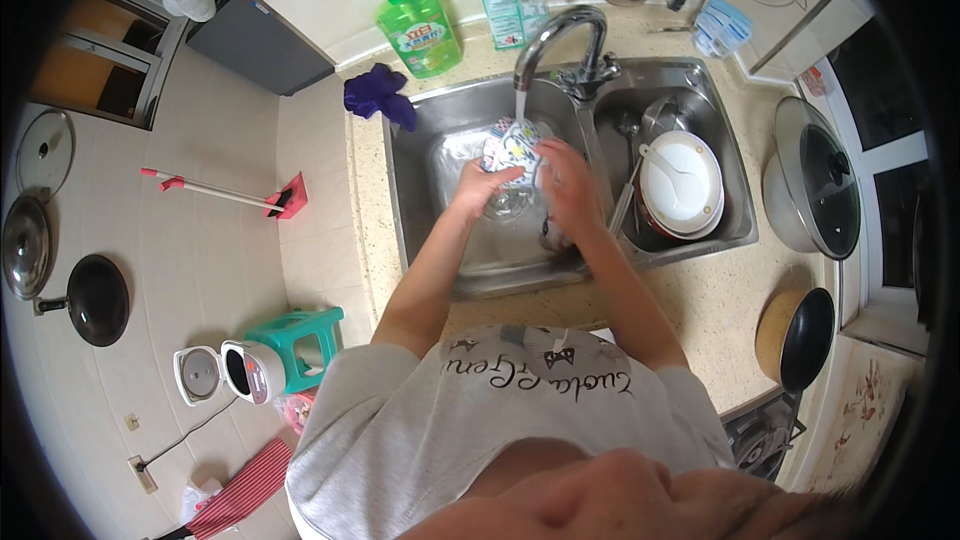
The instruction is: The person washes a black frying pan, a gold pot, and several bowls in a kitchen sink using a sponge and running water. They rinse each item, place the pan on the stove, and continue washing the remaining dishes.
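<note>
My left hand (484, 186) grips the lower left edge of a bowl with a blue and yellow floral pattern (517, 154), thumb on its surface. Water runs from the curved chrome faucet (559, 30) onto the bowl. At the bowl's right side is my right hand (564, 176), slightly blurred, fingertips against it; whether it grips is unclear. Both hands are over the left basin of the steel sink (480, 262). A partly hidden thing lies in the basin under my right wrist. The right basin holds a stack of white bowls (682, 191) with a white spoon (675, 172) on top.
Behind the sink stand a green soap pump bottle (420, 34) and a green packet (514, 9). A purple cloth (381, 96) lies at the sink's back left corner. To the right are a lidded pot (806, 176) and a pan (795, 337). Knives and utensils hang behind.
</note>
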Motion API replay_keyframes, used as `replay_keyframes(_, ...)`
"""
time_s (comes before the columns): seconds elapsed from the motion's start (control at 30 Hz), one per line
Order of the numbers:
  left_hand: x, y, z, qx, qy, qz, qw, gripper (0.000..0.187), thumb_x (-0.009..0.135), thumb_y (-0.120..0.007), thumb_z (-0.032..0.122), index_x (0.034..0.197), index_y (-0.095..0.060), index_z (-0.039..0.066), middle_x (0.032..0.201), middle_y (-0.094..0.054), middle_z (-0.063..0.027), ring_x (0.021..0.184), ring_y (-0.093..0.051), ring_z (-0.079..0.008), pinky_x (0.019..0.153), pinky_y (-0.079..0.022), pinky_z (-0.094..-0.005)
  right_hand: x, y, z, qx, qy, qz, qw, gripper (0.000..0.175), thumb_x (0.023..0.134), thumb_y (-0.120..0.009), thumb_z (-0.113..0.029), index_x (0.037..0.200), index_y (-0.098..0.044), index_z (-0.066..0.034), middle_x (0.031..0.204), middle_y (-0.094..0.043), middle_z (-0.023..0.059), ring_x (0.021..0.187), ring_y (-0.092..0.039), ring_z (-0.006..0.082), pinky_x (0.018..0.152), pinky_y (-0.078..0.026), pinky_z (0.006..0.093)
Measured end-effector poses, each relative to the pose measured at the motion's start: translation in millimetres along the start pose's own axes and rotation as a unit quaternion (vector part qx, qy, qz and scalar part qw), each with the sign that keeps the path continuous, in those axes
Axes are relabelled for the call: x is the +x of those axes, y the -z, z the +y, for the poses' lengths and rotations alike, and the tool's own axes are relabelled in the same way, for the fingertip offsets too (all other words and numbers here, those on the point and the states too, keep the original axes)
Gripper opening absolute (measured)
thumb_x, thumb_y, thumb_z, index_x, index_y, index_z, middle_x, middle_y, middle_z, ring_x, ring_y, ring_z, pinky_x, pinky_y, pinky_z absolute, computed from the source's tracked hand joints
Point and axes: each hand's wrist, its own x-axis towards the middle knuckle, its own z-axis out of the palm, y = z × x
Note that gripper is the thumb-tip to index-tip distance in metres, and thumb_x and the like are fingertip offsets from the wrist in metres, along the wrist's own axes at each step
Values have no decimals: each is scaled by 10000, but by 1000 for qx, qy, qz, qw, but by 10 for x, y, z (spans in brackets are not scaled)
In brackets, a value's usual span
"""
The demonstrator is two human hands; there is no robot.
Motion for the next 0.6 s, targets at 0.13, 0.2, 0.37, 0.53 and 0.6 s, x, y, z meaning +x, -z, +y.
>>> replay_keyframes(0.13, 72, 61, -134, 25, -53, -3, 998, 315, 696, -805, 92, 969, -671, 10, 876, -692, -38, 760, -623, -97, 690, -504, -257, 472, -801, 693, 71, -184, -186, 963, 330, 900, -489, -275, 1100, -611, -42, 1031, -632, 136, 958, -609, 291, 862, -448, 387)
replay_keyframes(0.2, 89, 95, -192, 38, -54, -20, 998, 264, 668, -818, 61, 895, -698, 0, 860, -698, -32, 758, -623, -89, 714, -503, -248, 625, -905, 950, 246, -392, -264, 846, 420, 889, -481, -366, 1140, -589, -47, 1015, -627, 173, 951, -604, 331, 850, -456, 403)
replay_keyframes(0.37, 307, 175, -232, 337, -111, 16, 935, 248, 721, -778, 136, 953, -712, 78, 836, -708, -80, 733, -662, -161, 679, -505, -298, 362, -1242, 813, -127, -267, -225, 928, 559, 837, -578, -384, 1221, -502, 15, 1148, -563, 252, 1004, -602, 335, 877, -467, 423)
replay_keyframes(0.53, 439, 160, -221, 591, -181, 2, 786, 244, 685, -765, 271, 886, -692, 152, 816, -668, -120, 762, -642, -312, 657, -504, -370, 68, -1252, 895, 214, -505, -32, 836, 553, 767, -602, -207, 1242, -426, 13, 1152, -531, 210, 945, -606, 361, 736, -545, 468)
replay_keyframes(0.6, 441, 128, -233, 651, -179, -53, 736, 249, 671, -764, 302, 833, -665, 142, 812, -653, -80, 808, -633, -290, 726, -491, -407, 33, -1139, 1038, 265, -600, -89, 750, 512, 756, -557, -142, 1240, -440, -26, 1110, -554, 183, 932, -610, 361, 685, -568, 494)
